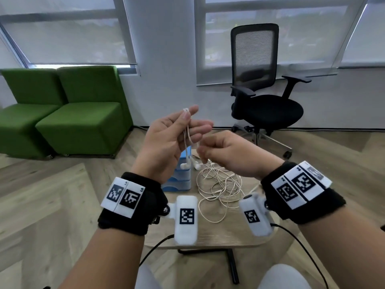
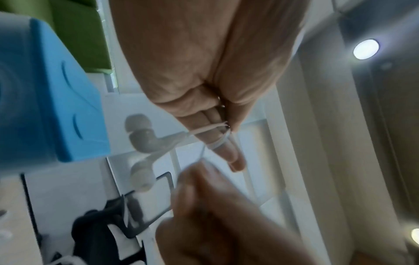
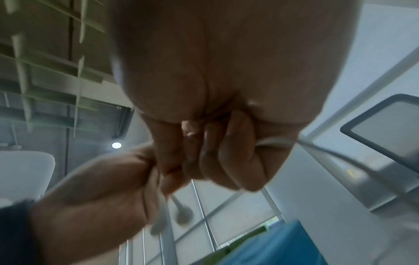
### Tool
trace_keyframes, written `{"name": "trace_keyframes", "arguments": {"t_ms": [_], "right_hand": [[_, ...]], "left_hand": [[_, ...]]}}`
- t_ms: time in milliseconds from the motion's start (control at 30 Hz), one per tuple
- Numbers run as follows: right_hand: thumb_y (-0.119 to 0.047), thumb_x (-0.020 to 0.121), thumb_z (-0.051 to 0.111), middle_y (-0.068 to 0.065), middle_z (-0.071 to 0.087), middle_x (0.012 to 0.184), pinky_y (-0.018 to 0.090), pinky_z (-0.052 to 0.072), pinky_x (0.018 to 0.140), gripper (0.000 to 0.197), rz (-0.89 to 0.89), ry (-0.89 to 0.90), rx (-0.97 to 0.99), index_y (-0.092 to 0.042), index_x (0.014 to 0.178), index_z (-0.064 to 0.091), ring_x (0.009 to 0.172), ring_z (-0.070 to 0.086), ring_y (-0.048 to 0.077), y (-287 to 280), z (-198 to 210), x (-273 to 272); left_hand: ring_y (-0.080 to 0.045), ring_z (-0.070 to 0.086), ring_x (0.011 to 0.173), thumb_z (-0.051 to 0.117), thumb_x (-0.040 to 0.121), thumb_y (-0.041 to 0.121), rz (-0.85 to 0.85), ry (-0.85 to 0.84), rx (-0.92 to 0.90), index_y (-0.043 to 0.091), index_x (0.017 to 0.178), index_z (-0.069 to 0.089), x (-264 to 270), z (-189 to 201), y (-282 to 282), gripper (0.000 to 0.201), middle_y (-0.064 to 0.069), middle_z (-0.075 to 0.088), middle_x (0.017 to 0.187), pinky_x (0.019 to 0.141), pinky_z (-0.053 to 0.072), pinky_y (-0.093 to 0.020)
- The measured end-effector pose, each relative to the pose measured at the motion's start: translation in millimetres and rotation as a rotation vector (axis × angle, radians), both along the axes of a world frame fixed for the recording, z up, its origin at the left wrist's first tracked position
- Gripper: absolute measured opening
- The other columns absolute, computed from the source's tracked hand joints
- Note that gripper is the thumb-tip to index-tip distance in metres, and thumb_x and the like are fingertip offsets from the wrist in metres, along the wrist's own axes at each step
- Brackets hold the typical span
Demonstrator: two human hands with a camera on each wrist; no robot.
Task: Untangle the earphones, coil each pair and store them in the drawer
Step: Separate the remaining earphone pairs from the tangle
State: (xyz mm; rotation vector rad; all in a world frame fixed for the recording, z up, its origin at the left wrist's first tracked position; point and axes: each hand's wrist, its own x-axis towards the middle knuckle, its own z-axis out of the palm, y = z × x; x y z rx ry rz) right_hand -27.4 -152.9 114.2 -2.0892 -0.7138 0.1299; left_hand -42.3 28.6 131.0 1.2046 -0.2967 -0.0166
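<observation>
Fingers (image 1: 188, 116) around earphone cord (image 1: 186, 142)

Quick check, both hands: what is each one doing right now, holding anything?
Left hand: thumb pinches the white earphone cable against the fingers; earbuds dangle below.
Right hand: fingers curled, gripping the same cable.

Left hand (image 2: 204, 75) filled the top of the view, thumb and fingers (image 2: 229, 154) pinching a thin white earphone cord (image 2: 204, 129), with a loop of it round one finger. Two white earbuds (image 2: 142, 141) hung off the cord to the left, just beside a blue drawer unit (image 2: 63, 100). Right hand (image 2: 217, 215), blurred, sat low in frame with the cord running down to its fingertips; black office chair (image 2: 97, 233) showed at bottom left.
</observation>
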Motion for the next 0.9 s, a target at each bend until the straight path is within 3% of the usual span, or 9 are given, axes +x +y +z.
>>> {"name": "trace_keyframes", "arguments": {"t_ms": [67, 200, 300, 467, 567, 633, 700, 800, 900], "right_hand": [[-0.01, 0.103, 0.061, -0.015, 0.057, 0.056, 0.011, 0.039, 0.059, 0.032, 0.087, -0.013, -0.026, 0.005, 0.076, 0.065, 0.058, 0.054, -0.001, -2, 10, -4], [-0.024, 0.098, 0.067, 0.01, 0.064, 0.067, 0.035, 0.045, 0.065, 0.031, 0.034, -0.148, -0.014, -0.009, 0.07, 0.069, 0.064, 0.056, 0.019, -10, 37, 0], [-0.023, 0.1, 0.068, -0.006, 0.05, 0.053, 0.03, 0.035, 0.055, 0.033, -0.12, -0.258, 0.022, -0.013, 0.068, 0.067, 0.055, 0.042, 0.009, -22, 46, 7], [-0.018, 0.105, 0.06, -0.017, 0.043, 0.054, 0.013, 0.032, 0.054, 0.036, -0.158, -0.202, 0.209, -0.014, 0.07, 0.056, 0.052, 0.037, 0.0, -11, 24, 18], [-0.019, 0.107, 0.056, -0.017, 0.046, 0.052, 0.011, 0.034, 0.049, 0.025, -0.094, -0.079, 0.25, -0.01, 0.085, 0.063, 0.047, 0.041, 0.0, 0, 8, 11], [-0.018, 0.107, 0.057, -0.019, 0.049, 0.052, 0.011, 0.035, 0.053, 0.03, -0.032, -0.054, 0.133, -0.006, 0.08, 0.062, 0.049, 0.045, 0.0, 1, 0, 7], [-0.015, 0.105, 0.059, -0.018, 0.051, 0.056, 0.013, 0.036, 0.06, 0.032, 0.056, -0.086, -0.028, -0.004, 0.075, 0.065, 0.055, 0.047, 0.0, 1, -1, 1], [-0.014, 0.102, 0.063, -0.013, 0.061, 0.067, 0.027, 0.046, 0.076, 0.028, 0.098, -0.144, -0.116, -0.008, 0.075, 0.069, 0.068, 0.056, 0.0, -3, 16, 0], [-0.022, 0.1, 0.064, 0.004, 0.069, 0.073, 0.034, 0.049, 0.071, 0.026, 0.008, -0.289, -0.117, -0.013, 0.077, 0.072, 0.068, 0.062, 0.015, -14, 43, 6]], "left_hand": [[-0.017, 0.077, 0.086, 0.044, 0.109, 0.01, 0.059, -0.016, 0.06, 0.0, 0.133, 0.055, 2, -4, -3, 0.028, -0.015, 0.078, 0.098, 0.075, 0.061, -0.022], [-0.016, 0.069, 0.063, 0.042, 0.109, 0.006, 0.067, -0.117, 0.372, 0.0, 0.112, 0.065, 6, -6, -8, 0.023, -0.01, 0.071, 0.075, 0.066, 0.057, -0.025], [-0.011, 0.045, 0.047, 0.042, 0.11, 0.012, -0.005, -0.177, 0.533, -0.011, 0.109, 0.066, 5, -3, -5, 0.033, -0.001, 0.055, 0.055, 0.051, 0.036, -0.021], [-0.01, 0.021, 0.048, 0.041, 0.108, 0.015, -0.142, -0.128, 0.326, -0.007, 0.109, 0.071, -2, 1, -2, 0.037, 0.004, 0.031, 0.051, 0.051, 0.013, -0.026], [-0.009, 0.055, 0.045, 0.043, 0.107, 0.013, -0.104, -0.063, 0.116, -0.004, 0.116, 0.067, -6, 3, -4, 0.031, -0.005, 0.066, 0.061, 0.046, 0.037, -0.016], [-0.015, 0.076, 0.072, 0.046, 0.106, 0.01, -0.027, 0.003, -0.037, -0.002, 0.125, 0.061, -3, 2, -4, 0.027, -0.015, 0.078, 0.089, 0.064, 0.057, -0.018], [-0.02, 0.077, 0.091, 0.045, 0.108, 0.008, 0.093, 0.015, -0.053, -0.002, 0.133, 0.054, 4, -2, -3, 0.029, -0.02, 0.077, 0.103, 0.077, 0.06, -0.022], [-0.005, 0.074, 0.08, 0.042, 0.109, 0.003, 0.183, -0.102, 0.27, -0.006, 0.128, 0.056, 10, -7, -5, 0.025, -0.02, 0.074, 0.096, 0.075, 0.059, -0.017], [-0.003, 0.057, 0.053, 0.042, 0.109, 0.004, 0.129, -0.218, 0.541, -0.013, 0.11, 0.064, 9, -7, -7, 0.028, -0.011, 0.064, 0.072, 0.057, 0.044, -0.013]]}}
